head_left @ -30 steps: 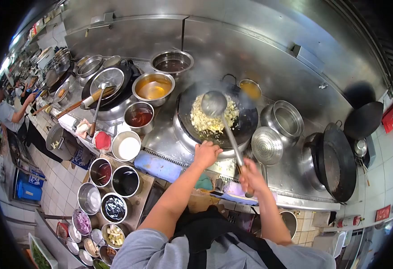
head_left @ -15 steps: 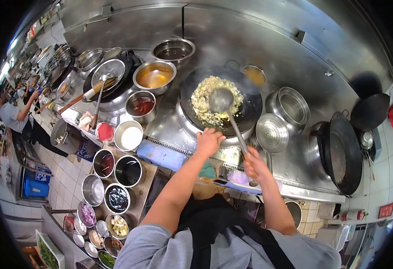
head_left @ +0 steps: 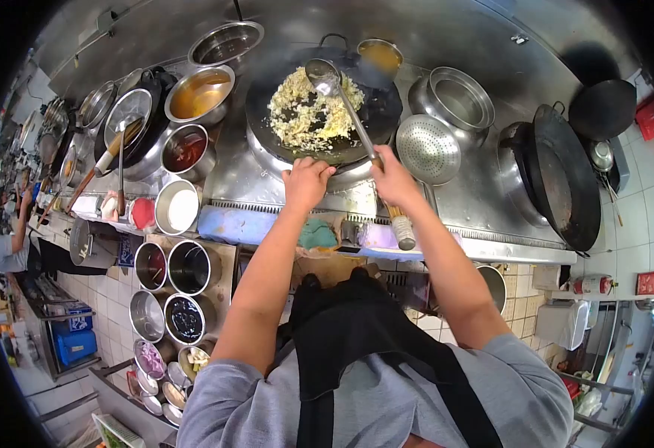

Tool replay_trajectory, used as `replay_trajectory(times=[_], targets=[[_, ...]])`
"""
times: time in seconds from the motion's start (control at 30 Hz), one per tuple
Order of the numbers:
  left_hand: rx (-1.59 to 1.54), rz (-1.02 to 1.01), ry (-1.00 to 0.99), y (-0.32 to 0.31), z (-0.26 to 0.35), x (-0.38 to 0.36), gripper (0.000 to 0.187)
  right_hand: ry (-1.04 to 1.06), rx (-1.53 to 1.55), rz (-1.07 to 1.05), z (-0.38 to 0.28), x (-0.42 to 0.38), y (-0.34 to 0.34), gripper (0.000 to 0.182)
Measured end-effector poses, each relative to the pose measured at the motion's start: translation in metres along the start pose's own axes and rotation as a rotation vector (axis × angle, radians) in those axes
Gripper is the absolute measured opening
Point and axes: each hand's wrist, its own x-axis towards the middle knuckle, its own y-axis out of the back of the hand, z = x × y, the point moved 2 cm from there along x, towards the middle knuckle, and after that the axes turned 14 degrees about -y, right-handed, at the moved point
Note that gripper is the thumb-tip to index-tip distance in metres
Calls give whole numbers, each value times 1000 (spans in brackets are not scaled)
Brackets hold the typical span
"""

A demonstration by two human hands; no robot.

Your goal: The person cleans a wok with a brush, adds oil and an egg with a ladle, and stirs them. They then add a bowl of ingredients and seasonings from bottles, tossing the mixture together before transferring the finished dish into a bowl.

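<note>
A dark wok [head_left: 383, 112] sits on the stove, with pale yellow chopped food [head_left: 289, 116] spread on its bottom. My left hand [head_left: 307, 183] is at the wok's near rim, fingers curled over it; a cloth there is hard to make out. In my right hand [head_left: 395, 179] is the wooden handle of a long metal ladle [head_left: 324, 75], whose bowl is over the food's far edge. Right of the wok lies a perforated skimmer [head_left: 428, 149].
Left of the wok stand bowls of orange liquid [head_left: 200, 95] and red sauce [head_left: 188, 151], and a white-filled pot [head_left: 177, 207]. More woks [head_left: 566, 179] lean at the right. Ingredient pots [head_left: 190, 267] stand lower left. A co-worker [head_left: 9, 250] is far left.
The view has shifted, so the stove sits higher and further left. The ladle bowl has moved from the food's middle to its far edge, and the food is spread with a gap in it.
</note>
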Motion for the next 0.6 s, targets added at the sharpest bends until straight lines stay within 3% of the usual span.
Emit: replay_trajectory(times=[0.03, 0.07, 0.13, 0.17, 0.23, 0.27, 0.3, 0.37, 0.4, 0.47, 0.53, 0.6], targets=[[1, 1, 1, -2, -1, -1, 23, -120, 93, -144, -10, -23, 15, 38], [8, 0, 3, -4, -3, -1, 24, -116, 92, -145, -1, -36, 21, 38], [18, 2, 0, -2, -5, 3, 25, -445, 690, -600, 18, -58, 22, 40], [-7, -14, 7, 0, -4, 2, 25, -448, 694, -595, 25, -50, 18, 40], [-33, -35, 12, -1, -1, 0, 25, -492, 808, -539, 37, -24, 4, 44], [-49, -8, 9, -2, -3, -1, 25, -446, 571, -306, 10, -30, 8, 43], [-61, 12, 4, -2, -5, -3, 25, -446, 576, -314, 10, -26, 14, 43], [-40, -16, 20, 1, -4, -1, 25, -270, 136, -13, 12, -9, 44, 44], [-30, -42, 44, 1, -4, -1, 26, -272, 139, -11, 11, 3, 42, 44], [-37, -36, 26, 1, -5, 0, 25, 155, -310, 383, 8, 26, 34, 47], [-53, -31, 13, 2, -5, 0, 25, 2, -229, 205, -18, 36, 2, 49], [25, -52, -81, 9, -6, 2, 26, 94, -264, 224, -15, 32, -44, 51]])
